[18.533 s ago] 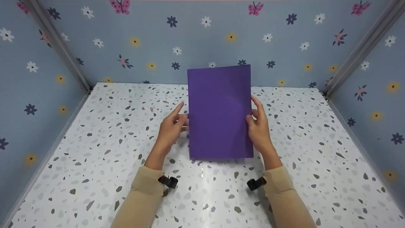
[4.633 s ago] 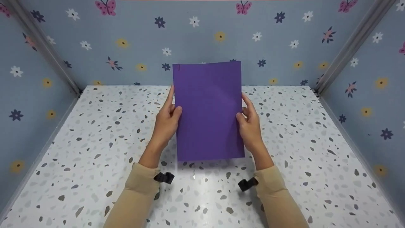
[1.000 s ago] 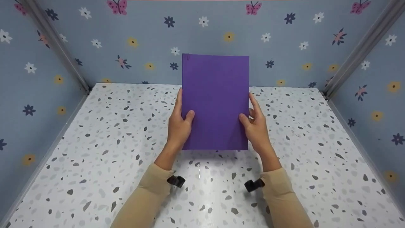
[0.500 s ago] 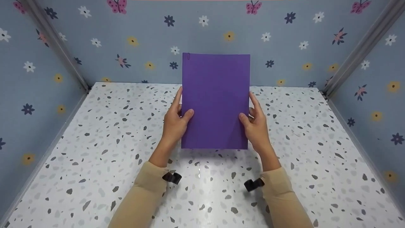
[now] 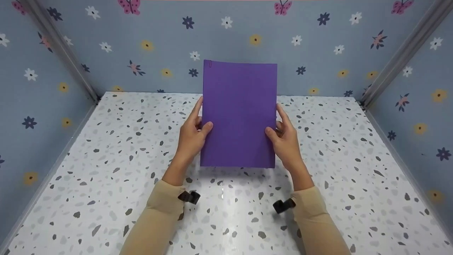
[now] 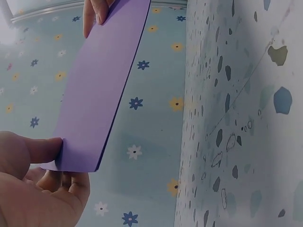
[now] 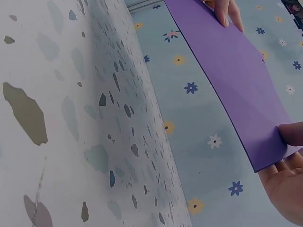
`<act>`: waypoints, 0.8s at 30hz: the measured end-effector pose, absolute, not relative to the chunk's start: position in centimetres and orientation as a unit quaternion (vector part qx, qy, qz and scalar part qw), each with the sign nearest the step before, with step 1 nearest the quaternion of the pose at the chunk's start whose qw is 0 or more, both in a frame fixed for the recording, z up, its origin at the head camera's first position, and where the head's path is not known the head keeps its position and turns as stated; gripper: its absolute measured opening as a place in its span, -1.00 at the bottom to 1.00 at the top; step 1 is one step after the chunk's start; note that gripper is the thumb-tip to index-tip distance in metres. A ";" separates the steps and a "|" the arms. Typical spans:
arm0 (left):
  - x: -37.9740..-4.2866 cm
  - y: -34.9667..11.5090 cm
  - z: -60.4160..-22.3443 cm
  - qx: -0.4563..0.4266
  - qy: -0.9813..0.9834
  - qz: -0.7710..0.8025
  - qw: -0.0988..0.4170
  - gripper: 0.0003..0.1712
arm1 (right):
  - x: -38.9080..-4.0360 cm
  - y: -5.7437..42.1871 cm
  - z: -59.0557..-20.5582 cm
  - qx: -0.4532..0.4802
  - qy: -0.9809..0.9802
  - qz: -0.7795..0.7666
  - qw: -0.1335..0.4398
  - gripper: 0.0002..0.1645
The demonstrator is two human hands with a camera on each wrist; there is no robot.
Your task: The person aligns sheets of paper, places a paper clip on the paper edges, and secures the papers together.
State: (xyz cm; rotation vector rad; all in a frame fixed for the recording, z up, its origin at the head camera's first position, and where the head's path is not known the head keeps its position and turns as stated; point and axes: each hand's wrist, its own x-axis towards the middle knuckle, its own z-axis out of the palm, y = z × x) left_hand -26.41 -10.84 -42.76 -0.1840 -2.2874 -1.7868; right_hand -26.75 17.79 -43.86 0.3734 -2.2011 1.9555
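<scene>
A purple sheet of stiff paper (image 5: 239,113) is held up above the table, its face toward the head camera. On its top left corner sits a small reddish paper clip (image 5: 210,63). My left hand (image 5: 191,136) grips the left edge, thumb on the front face and the other fingers behind. At the opposite edge my right hand (image 5: 286,141) holds on the same way. In the left wrist view the purple sheet (image 6: 97,94) looks thin and slightly bowed. Whether it is one sheet or several, I cannot tell. The fingertips behind the paper are hidden in the head view.
The white speckled table (image 5: 116,170) spreads below the paper. A blue flowered back wall (image 5: 226,35) rises behind it, with matching side panels left and right. Black cameras on straps (image 5: 189,197) sit on both wrists, over beige sleeves (image 5: 155,219).
The paper clip lay on the table at first; now it is on the paper's top left corner. In the last second the left hand shifted slightly left along with the sheet's lower edge.
</scene>
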 end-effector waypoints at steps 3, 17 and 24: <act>-26.5 -10.9 -42.8 -0.062 -0.787 -0.603 0.119 -0.08 | -26.8 17.8 -43.8 0.123 -0.742 0.654 0.083 -0.06; -26.6 -11.6 -43.1 -0.051 -0.800 -0.591 0.095 -0.10 | -26.9 17.9 -44.1 0.108 -0.754 0.644 0.065 -0.05; -26.7 -11.9 -43.3 -0.048 -0.808 -0.582 0.076 -0.14 | -27.0 18.0 -44.3 0.099 -0.756 0.644 0.055 -0.04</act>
